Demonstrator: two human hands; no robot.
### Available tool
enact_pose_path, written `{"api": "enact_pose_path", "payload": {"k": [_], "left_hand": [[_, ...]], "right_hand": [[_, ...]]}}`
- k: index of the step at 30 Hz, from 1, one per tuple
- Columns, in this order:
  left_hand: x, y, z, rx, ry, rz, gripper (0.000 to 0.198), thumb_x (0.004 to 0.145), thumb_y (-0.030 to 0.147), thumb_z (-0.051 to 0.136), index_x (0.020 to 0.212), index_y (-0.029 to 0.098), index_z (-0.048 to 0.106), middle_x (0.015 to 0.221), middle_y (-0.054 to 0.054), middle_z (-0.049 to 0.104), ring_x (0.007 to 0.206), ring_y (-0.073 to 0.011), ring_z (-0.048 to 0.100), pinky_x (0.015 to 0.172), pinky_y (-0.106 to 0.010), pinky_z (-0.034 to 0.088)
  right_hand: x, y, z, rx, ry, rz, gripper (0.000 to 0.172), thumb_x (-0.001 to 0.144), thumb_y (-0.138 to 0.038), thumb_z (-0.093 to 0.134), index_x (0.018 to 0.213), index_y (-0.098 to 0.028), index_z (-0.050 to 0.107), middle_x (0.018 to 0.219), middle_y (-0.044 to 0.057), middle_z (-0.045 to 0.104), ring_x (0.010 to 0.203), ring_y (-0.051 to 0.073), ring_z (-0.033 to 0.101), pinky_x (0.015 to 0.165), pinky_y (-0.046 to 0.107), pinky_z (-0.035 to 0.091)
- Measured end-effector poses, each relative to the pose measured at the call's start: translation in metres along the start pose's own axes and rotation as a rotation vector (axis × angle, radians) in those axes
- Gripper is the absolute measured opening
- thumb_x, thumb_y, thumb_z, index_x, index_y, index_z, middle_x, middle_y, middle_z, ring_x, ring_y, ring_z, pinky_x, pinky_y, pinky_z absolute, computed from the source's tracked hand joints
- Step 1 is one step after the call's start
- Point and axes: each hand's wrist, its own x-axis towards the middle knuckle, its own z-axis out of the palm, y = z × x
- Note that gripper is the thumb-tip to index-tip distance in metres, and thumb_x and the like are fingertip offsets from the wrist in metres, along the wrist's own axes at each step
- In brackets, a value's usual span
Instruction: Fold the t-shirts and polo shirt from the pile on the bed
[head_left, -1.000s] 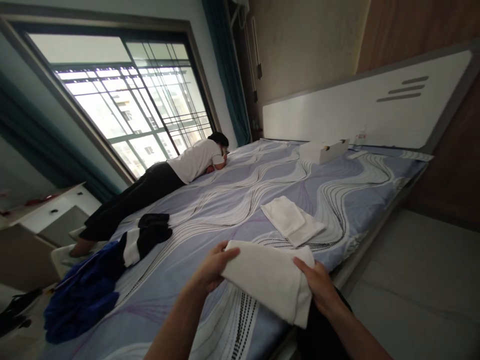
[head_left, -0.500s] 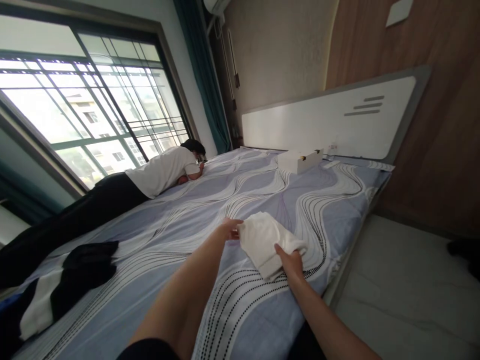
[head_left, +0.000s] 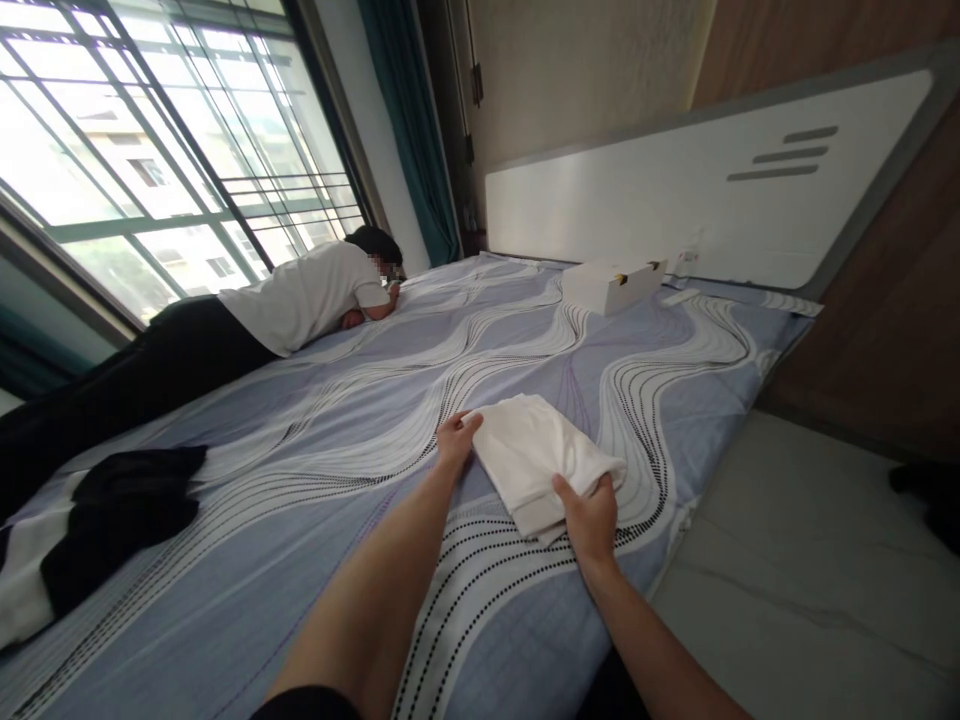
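No writing or label can be read anywhere in view. At the far left a large barred window lets in daylight, with a teal curtain hanging beside it. Below the window, a black and white garment lies crumpled on the bed, whose sheet is pale blue with wavy white bands and dotted black lines. Another person in a white top and dark trousers lies face down along the bed's window side, well apart from the hands.

Nearer the middle, the left hand rests on the sheet with its fingers pinching the near left corner of a folded white cloth. The cloth lies on the bed close to its right edge. The right hand grips the cloth's near right end, fingers curled round the folded layers and thumb on top.

Further back, a white box sits on the bed by the white headboard. To the right lie a pale floor and a wood-panelled wall.
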Motion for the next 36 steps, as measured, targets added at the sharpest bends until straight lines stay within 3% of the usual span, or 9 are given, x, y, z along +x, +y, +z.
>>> {"api": "enact_pose_path", "payload": {"k": [4,9,11,15,19,25,29,33,36], "left_hand": [[0.007,-0.012,0.001,0.041,0.032,0.03,0.049,0.068,0.041,0.076,0.107,0.013,0.072,0.081,-0.004,0.072,0.074,-0.015,0.065,0.068,-0.024,0.051],[0.013,-0.018,-0.003,0.216,0.065,0.038,0.029,0.067,0.032,0.077,0.091,0.017,0.076,0.075,-0.002,0.068,0.08,-0.0177,0.064,0.076,-0.026,0.05],[0.013,-0.016,-0.004,0.259,0.067,0.049,0.027,0.069,0.031,0.075,0.092,0.017,0.076,0.079,-0.003,0.07,0.086,-0.0196,0.064,0.083,-0.029,0.049],[-0.003,-0.009,-0.009,0.264,0.049,0.122,0.047,0.079,0.032,0.069,0.124,0.021,0.066,0.124,-0.008,0.067,0.12,-0.0224,0.057,0.103,-0.033,0.043],[-0.054,-0.013,-0.016,0.406,-0.077,0.36,0.057,0.09,0.041,0.058,0.144,0.033,0.046,0.164,-0.002,0.021,0.151,-0.0289,0.012,0.12,-0.05,0.02],[-0.119,-0.016,-0.018,0.665,-0.387,0.618,0.053,0.091,0.049,0.053,0.142,0.035,0.05,0.166,0.001,0.009,0.151,-0.0346,-0.008,0.12,-0.059,0.013],[-0.124,-0.008,-0.015,0.773,-0.4,0.717,0.053,0.09,0.044,0.056,0.142,0.036,0.05,0.166,-0.001,0.007,0.15,-0.0376,-0.008,0.116,-0.067,0.007],[-0.126,-0.005,-0.013,0.824,-0.455,0.819,0.057,0.09,0.04,0.053,0.146,0.032,0.045,0.164,-0.005,0.02,0.152,-0.0343,0.002,0.118,-0.066,0.005],[-0.128,-0.004,-0.012,0.811,-0.515,0.829,0.057,0.092,0.039,0.049,0.148,0.028,0.042,0.16,-0.007,0.032,0.151,-0.03,0.016,0.121,-0.059,0.012]], "right_hand": [[0.009,-0.011,-0.005,-0.008,-0.028,-0.045,0.065,0.065,-0.048,0.075,0.119,-0.016,0.057,0.113,0.013,0.07,0.105,0.028,0.065,0.095,0.039,0.05],[0.035,-0.014,-0.014,0.259,-0.163,0.44,0.056,0.056,-0.041,0.081,0.104,-0.018,0.062,0.093,0.007,0.074,0.081,0.026,0.07,0.065,0.038,0.059],[0.044,-0.012,-0.022,0.255,-0.189,0.52,0.05,0.057,-0.038,0.08,0.098,-0.018,0.062,0.084,0.006,0.073,0.073,0.025,0.069,0.058,0.038,0.058],[0.066,-0.012,-0.04,-0.189,-0.089,0.156,0.065,0.053,-0.034,0.08,0.113,-0.014,0.062,0.099,0.014,0.071,0.095,0.032,0.067,0.078,0.045,0.057],[0.106,-0.028,-0.017,-0.532,-0.066,-0.344,0.072,0.07,-0.04,0.071,0.133,-0.011,0.053,0.131,0.022,0.058,0.126,0.033,0.051,0.105,0.046,0.04],[0.156,-0.047,0.074,-0.84,-0.481,-0.165,0.065,0.072,-0.039,0.073,0.128,-0.008,0.06,0.125,0.019,0.065,0.115,0.03,0.061,0.093,0.037,0.047],[0.16,-0.054,0.09,-0.902,-0.501,-0.215,0.045,0.077,-0.031,0.069,0.119,-0.015,0.069,0.118,0.015,0.069,0.113,0.031,0.062,0.096,0.04,0.045],[0.132,-0.054,0.087,-0.945,-0.418,-0.405,0.056,0.091,-0.032,0.054,0.144,-0.016,0.048,0.151,0.019,0.042,0.142,0.034,0.032,0.115,0.052,0.019],[0.104,-0.044,0.091,-0.974,-0.676,-0.693,0.058,0.097,-0.049,0.04,0.153,-0.032,0.034,0.163,0.006,0.021,0.149,0.033,0.01,0.116,0.06,0.002]]}}
